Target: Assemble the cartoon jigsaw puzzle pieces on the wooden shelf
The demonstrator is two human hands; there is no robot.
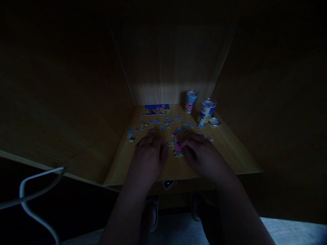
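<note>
A partly joined jigsaw puzzle [177,148] lies near the front of the wooden surface, with a pink cartoon figure on it. My left hand [150,151] rests at its left side, fingers curled and thumb close to a small yellow-and-blue puzzle piece [170,144] at the puzzle's edge. Whether it grips anything is hidden. On the other side, my right hand [198,146] has thumb and forefinger pinched together at the puzzle's right edge, apparently on a puzzle piece mostly covered by the fingers. Several loose puzzle pieces [168,120] lie scattered in an arc beyond both hands.
A picture card [156,109] lies at the back left. Two cartoon-printed canisters, one farther back [190,102] and one nearer [205,114], stand at the back right beside a round lid [215,121]. Wooden panels enclose the sides and back. A white cable [24,200] hangs at left.
</note>
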